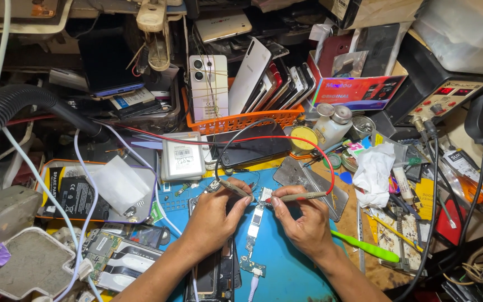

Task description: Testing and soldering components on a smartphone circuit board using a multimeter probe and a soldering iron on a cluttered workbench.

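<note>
My left hand [214,219] pinches a thin probe [236,189] trailing a black wire. A second probe [294,196], with a red wire, is gripped by my right hand [303,223]. Both probe tips meet at the top of a narrow phone circuit board [254,226] lying upright on the blue work mat [286,268]. An opened phone body [219,279] lies under my left forearm, partly hidden.
An orange basket [241,119] of several phones stands behind. A black phone [252,148] and a silver battery [181,157] lie near the mat. A power supply [448,95] sits at right, crumpled tissue [374,170], a green tool [364,248], a black hose [6,109] at left.
</note>
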